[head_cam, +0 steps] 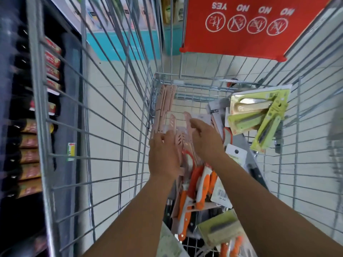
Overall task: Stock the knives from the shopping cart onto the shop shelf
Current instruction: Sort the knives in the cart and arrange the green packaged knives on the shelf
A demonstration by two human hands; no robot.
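The pale pink packaged knives (179,135) lie in the wire shopping cart (104,115), a loose bundle fanned between both hands, their long axes running away from the person toward the cart's far end. More pink packs (165,101) lean upright against the cart's left wall beyond them. The left hand (163,154) lies against the bundle's left side, fingers fairly straight and touching the packs; the right hand (206,138) rests on the right side, fingers extended over a pack's tip. Whether either thumb is hooked beneath, I cannot tell. Both hands are about equally near, so a 2-handed squeeze inward looks like the coming move. Orange-and-white handled knives (201,190) lie just beneath the wrists, green carded knives (259,115) to the right. A red plastic child-seat flap (250,25) hangs at the far end.
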